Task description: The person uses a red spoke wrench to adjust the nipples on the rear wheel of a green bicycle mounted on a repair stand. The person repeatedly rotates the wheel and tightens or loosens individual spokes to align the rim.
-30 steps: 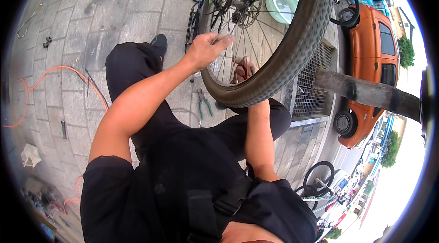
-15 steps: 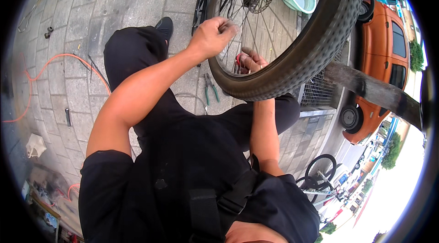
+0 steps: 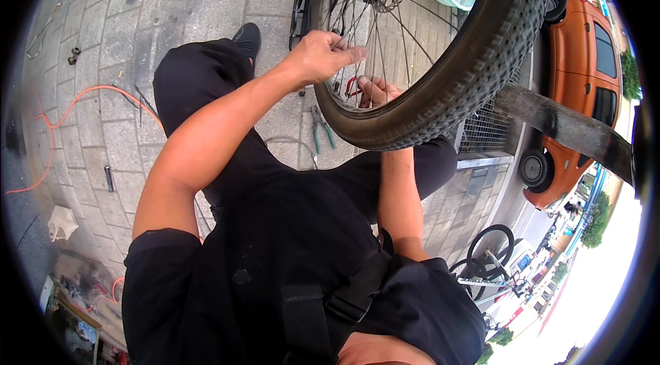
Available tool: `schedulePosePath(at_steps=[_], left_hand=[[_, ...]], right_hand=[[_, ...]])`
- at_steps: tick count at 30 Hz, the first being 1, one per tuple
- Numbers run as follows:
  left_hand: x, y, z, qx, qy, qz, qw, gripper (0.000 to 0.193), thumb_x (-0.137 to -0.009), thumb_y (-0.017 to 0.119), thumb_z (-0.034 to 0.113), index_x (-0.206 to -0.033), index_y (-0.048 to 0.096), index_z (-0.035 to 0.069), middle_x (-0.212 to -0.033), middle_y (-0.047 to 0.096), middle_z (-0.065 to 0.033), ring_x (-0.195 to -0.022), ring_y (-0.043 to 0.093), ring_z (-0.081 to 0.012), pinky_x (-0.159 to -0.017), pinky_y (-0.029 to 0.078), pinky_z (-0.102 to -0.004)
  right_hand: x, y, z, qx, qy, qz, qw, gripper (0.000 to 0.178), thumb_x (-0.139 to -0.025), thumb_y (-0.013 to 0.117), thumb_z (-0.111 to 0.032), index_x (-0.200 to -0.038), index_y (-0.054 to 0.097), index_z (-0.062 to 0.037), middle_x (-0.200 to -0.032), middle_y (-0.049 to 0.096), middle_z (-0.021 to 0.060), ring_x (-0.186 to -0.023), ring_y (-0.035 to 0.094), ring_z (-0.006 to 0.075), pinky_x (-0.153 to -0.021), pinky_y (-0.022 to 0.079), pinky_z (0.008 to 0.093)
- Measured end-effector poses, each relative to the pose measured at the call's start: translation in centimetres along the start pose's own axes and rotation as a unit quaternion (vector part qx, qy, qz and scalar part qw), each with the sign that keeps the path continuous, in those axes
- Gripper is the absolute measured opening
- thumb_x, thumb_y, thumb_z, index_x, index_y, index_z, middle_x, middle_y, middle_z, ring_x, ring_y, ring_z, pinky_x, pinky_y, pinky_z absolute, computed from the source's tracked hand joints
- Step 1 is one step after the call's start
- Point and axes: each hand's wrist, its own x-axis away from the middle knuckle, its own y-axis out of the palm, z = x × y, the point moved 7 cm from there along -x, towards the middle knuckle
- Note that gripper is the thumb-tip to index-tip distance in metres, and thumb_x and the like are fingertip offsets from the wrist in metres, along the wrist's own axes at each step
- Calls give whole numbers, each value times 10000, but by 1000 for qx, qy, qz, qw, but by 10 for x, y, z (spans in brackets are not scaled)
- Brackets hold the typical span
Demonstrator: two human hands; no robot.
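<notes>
At wheel (image 3: 478,80), right hand (image 3: 377,93) pinches red tool (image 3: 351,87); left hand (image 3: 320,59) half-curled, hold unclear; best seat tool squarely.

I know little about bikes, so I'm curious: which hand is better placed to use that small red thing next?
Probably the right hand: it appears to hold the small red thing, close to the inner side of the tyre. The left hand looks apart from it, higher in the picture.
</notes>
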Motion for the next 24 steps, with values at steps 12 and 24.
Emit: schedulePosePath(at_steps=[12,24], left_hand=[[-4,0,-6,27,-4,2,1000,416,-918,793,387,-1002,741,-17,-835,662,9,-762,530,-68,-684,459,-260],[-12,-2,-23,81,39,14,996,316,-1001,666,272,-1050,731,-34,-969,726,-50,-905,627,-106,-833,510,-290]], right_hand=[[-18,22,1,-18,16,50,998,258,-967,686,-220,-956,661,36,-765,672,83,-653,641,143,-647,546,279],[-13,27,-2,55,-61,61,995,305,-976,723,-277,-930,681,21,-700,631,12,-607,545,77,-571,452,252]])
